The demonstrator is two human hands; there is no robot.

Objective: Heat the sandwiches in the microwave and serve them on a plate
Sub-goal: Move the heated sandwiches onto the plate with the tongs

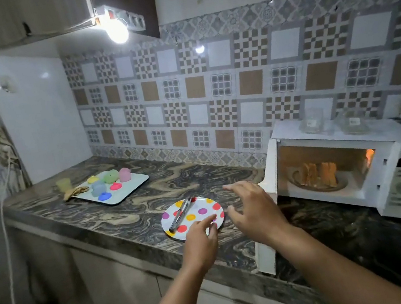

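A white microwave (392, 174) stands on the counter at the right with its door (269, 214) swung open toward me. Inside, lit orange, two sandwiches (318, 175) stand on a dish (341, 185). A white plate with coloured dots (202, 205) lies on the counter left of the door, with metal tongs (181, 214) across it. My left hand (203, 235) reaches over the plate's near edge, fingers extended, holding nothing. My right hand (252, 205) hovers spread beside the plate's right rim, in front of the open door.
A white tray (135, 187) with several pastel cups and lids sits at the back left of the marbled counter (125, 216), a small yellow cup (64, 184) and a cloth beside it. Clear glass containers (314, 120) rest on the microwave. Cables hang down the left wall.
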